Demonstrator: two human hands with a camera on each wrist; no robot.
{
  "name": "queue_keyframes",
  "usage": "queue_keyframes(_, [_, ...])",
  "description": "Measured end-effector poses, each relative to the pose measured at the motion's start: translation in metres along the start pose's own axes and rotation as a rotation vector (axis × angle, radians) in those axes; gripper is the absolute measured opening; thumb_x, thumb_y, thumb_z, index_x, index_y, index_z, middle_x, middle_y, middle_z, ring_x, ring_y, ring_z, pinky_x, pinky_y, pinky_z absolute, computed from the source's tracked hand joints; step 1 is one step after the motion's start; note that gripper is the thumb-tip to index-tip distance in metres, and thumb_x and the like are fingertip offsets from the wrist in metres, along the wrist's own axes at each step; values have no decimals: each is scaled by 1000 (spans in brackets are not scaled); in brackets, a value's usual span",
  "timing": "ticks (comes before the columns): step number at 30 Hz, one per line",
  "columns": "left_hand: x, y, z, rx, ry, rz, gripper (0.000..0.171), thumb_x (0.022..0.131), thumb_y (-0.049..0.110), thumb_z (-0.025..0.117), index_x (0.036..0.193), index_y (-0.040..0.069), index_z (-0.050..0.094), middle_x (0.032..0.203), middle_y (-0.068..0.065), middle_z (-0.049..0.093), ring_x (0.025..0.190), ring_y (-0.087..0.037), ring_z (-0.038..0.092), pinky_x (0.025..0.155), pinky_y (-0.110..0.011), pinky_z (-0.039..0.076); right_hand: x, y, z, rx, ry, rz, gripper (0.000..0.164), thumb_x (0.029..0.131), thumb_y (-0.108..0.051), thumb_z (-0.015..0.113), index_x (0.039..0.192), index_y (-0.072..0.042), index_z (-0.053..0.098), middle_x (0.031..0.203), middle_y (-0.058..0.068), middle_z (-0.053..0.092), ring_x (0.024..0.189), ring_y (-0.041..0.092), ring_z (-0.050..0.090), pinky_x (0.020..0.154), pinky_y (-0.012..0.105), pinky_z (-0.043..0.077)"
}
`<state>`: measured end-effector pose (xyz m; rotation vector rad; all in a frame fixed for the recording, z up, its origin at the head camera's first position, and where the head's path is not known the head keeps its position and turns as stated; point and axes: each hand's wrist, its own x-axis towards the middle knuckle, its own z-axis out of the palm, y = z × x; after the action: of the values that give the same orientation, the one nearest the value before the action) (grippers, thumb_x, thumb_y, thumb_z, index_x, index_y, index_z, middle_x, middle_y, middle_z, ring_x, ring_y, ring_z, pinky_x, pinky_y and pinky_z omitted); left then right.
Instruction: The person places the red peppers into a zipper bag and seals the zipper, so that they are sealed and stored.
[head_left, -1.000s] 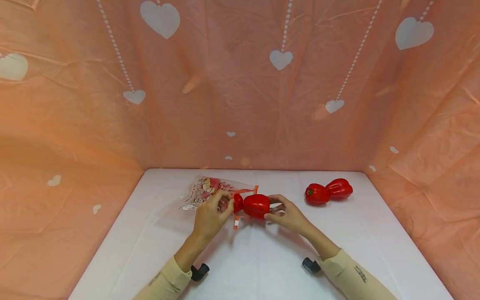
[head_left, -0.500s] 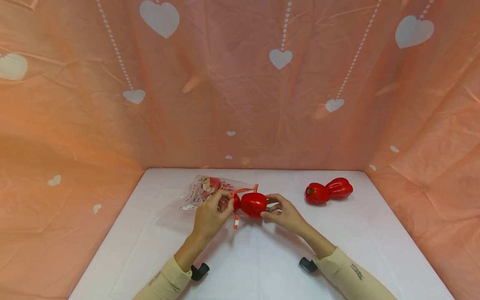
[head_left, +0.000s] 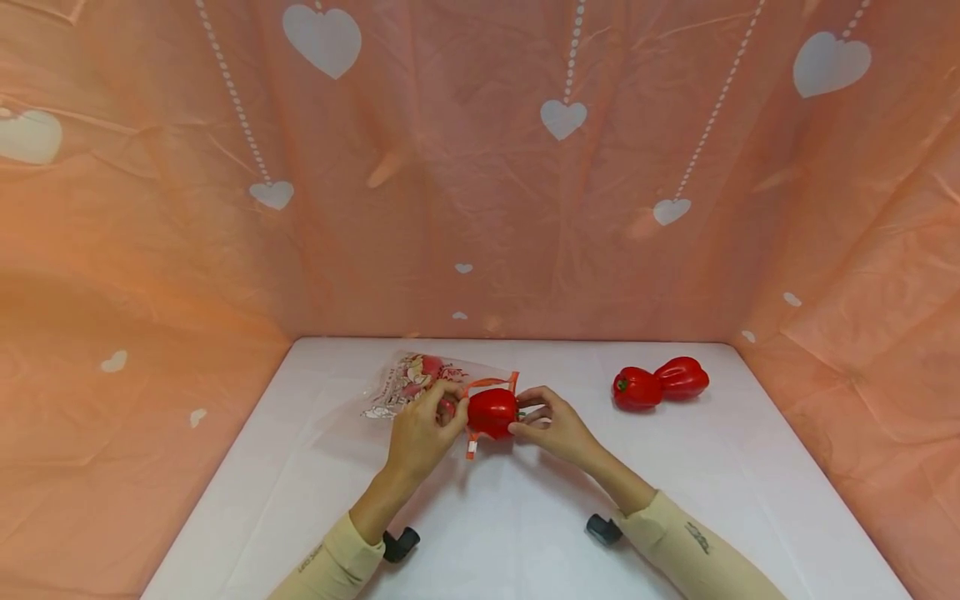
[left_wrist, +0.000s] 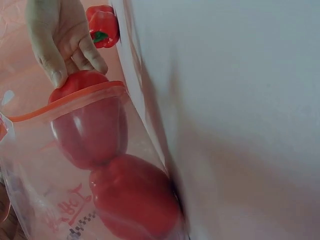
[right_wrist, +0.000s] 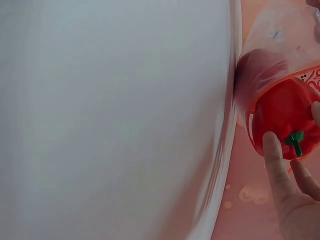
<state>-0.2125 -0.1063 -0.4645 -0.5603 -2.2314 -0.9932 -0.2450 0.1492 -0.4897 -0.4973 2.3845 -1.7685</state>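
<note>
A clear plastic zip bag [head_left: 405, 383] with printed figures and an orange zip edge lies on its side, mouth facing right. My left hand [head_left: 423, 425] pinches the bag at its mouth. A red bell pepper [head_left: 492, 412] sits most of the way inside the mouth, its green stem end outside. My right hand [head_left: 558, 427] holds that end between thumb and fingertips. In the left wrist view, the pepper touches a second bell pepper [left_wrist: 135, 200] deeper in the bag. The right wrist view shows the green stem [right_wrist: 296, 142] between my spread fingers.
Two more red bell peppers, one with its stem facing forward [head_left: 637, 388] and one lying behind it [head_left: 682, 378], rest at the right of the white table [head_left: 517, 533]. An orange sheet with white hearts [head_left: 510, 208] stands behind the table and along both sides.
My right hand has moved left, pushing the held bell pepper from outside the bag's mouth into it. My left hand has stayed in place at the bag's edge.
</note>
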Motion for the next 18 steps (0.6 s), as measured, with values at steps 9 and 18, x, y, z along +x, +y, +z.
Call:
queue_keyframes(9, [-1,1,0,4,-6,-2,15,94,8,79,106,10,70,81,2,71,62,-9,54,53,-21,47,0,-1,3,6,10,-30,39,94,-6,82,127,6,63,128,26,66,103,35,74,79,25,62])
queue_keyframes(18, [-1,0,1,16,2,10,16,93,8,79,106,9,70,78,3,69,62,-8,53,52,-22,46,5,1,7,-23,16,-30,31,95,-8,82,119,5,67,121,22,69,101,33,76,76,24,61])
